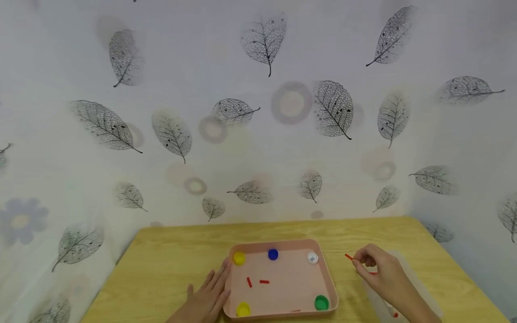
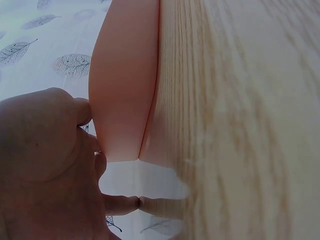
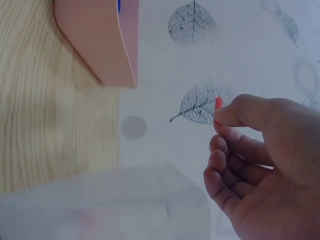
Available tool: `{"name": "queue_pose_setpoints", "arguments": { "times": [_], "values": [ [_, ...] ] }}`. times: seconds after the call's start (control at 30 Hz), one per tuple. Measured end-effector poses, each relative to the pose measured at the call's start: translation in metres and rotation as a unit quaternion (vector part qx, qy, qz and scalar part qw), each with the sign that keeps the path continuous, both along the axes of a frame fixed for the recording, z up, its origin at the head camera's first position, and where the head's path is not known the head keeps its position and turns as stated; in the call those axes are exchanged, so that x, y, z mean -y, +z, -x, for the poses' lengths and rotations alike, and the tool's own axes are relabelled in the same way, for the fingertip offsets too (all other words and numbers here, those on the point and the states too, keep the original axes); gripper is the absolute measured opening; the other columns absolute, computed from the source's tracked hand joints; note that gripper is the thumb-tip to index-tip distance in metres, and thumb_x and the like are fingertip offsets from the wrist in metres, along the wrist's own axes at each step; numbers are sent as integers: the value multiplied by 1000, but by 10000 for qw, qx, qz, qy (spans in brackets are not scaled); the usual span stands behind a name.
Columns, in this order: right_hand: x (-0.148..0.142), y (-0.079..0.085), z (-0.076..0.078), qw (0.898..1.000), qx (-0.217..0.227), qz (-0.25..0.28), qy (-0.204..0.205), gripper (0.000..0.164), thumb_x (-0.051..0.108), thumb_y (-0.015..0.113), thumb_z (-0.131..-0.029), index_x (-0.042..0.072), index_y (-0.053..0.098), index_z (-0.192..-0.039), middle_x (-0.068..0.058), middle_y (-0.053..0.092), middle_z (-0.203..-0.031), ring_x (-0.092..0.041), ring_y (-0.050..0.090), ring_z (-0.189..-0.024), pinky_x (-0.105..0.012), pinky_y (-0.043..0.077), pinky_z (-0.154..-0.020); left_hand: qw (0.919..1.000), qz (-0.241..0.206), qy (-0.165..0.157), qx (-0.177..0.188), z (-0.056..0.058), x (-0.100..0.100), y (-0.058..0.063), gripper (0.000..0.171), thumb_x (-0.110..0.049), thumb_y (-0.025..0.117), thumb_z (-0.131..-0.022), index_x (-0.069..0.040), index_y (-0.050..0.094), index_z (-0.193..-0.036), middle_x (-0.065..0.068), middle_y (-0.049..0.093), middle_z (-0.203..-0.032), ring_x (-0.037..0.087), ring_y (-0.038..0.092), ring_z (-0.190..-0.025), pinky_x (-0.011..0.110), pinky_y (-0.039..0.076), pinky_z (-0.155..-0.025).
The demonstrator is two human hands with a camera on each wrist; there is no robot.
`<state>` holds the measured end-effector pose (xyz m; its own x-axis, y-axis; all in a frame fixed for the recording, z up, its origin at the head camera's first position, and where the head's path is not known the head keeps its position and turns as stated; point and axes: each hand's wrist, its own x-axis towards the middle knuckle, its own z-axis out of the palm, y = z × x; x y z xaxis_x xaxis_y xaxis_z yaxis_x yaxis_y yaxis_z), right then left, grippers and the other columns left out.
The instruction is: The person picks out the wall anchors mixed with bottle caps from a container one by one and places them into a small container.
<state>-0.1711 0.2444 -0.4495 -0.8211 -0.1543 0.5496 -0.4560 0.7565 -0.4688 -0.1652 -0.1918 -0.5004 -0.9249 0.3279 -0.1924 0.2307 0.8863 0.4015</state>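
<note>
Head view: The tray [image 1: 291, 285] stands on the counter [image 1: 177, 251]. The left hand [image 1: 208, 298] rests against its left side, fingers spread. Inside the tray, a yellow cap [image 1: 239, 258], blue cap [image 1: 273, 254] and white cap [image 1: 313, 257] stand along the far side; a second yellow cap [image 1: 243, 309] and a green cap [image 1: 321, 303] occupy the near corners. Two red sticks [image 1: 264, 281] lie on the floor of the tray, apart, left of centre. The right hand [image 1: 381, 273] is to the right of the tray, above a translucent box [image 1: 408, 269], and pinches a red stick [image 1: 349, 256].

Left wrist view: Fingers touch the outer wall of the tray; the palm is clear of it.

Right wrist view: Thumb and forefinger pinch the red stick near one end, the other end projecting; the remaining fingers are curled. The box is below, with a blurred red patch showing through its wall
</note>
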Motion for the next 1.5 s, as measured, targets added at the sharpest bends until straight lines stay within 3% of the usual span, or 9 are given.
{"name": "queue_pose_setpoints", "arguments": {
  "times": [0.23,0.6,0.7,0.83,0.93,1.17,1.5],
  "values": [
    [-14,2,-1,9984,481,29,-306,15,9,71,-84,20,61,-85,14,54,-77,0,49,-68,-24,47,-57,10000,79,17,34,0,-1,3,67,-65,13,-95,-32,1,-153,-6,5,-159,38,20,-140,84,5,-85],
    [-30,-8,4,9980,429,76,-463,13,8,72,-83,17,63,-85,13,57,-75,0,53,-66,-22,48,-57,9999,-103,42,9,-1,2,-1,66,-64,15,-96,-35,1,-153,-10,3,-159,39,21,-139,85,3,-82],
    [-34,-11,6,9973,442,-41,-592,14,7,73,-82,17,63,-85,13,56,-74,1,52,-65,-22,49,-57,9988,98,-454,-159,-5,7,-2,88,-75,30,-87,-28,-3,-153,-5,-2,-159,42,18,-139,86,6,-80],
    [-38,-14,7,9956,552,-167,-744,17,5,74,-80,17,62,-83,12,55,-73,2,50,-64,-23,48,-57,9981,16,-592,-172,-5,8,-4,91,-74,32,-87,-24,-6,-153,-1,-4,-159,42,15,-139,86,5,-79],
    [-40,-16,8,9947,686,-160,-755,16,6,74,-80,16,62,-82,11,55,-73,1,49,-63,-23,46,-55,9998,-107,-181,32,-1,4,-4,71,-65,18,-95,-30,-5,-152,-5,0,-159,40,17,-140,85,3,-81],
    [-42,-20,11,9934,826,-64,-790,16,6,75,-79,14,62,-82,9,56,-73,0,48,-62,-22,45,-54,9997,-50,48,230,2,1,-3,68,-66,14,-94,-33,-1,-152,-6,2,-159,40,18,-139,85,1,-82],
    [-44,-30,12,9862,1421,-1,-852,11,16,72,-84,15,62,-83,7,56,-74,-1,49,-64,-23,45,-57,9996,-199,153,146,1,0,-2,66,-65,16,-96,-34,3,-153,-7,7,-159,40,20,-139,85,1,-84]
  ]
}}
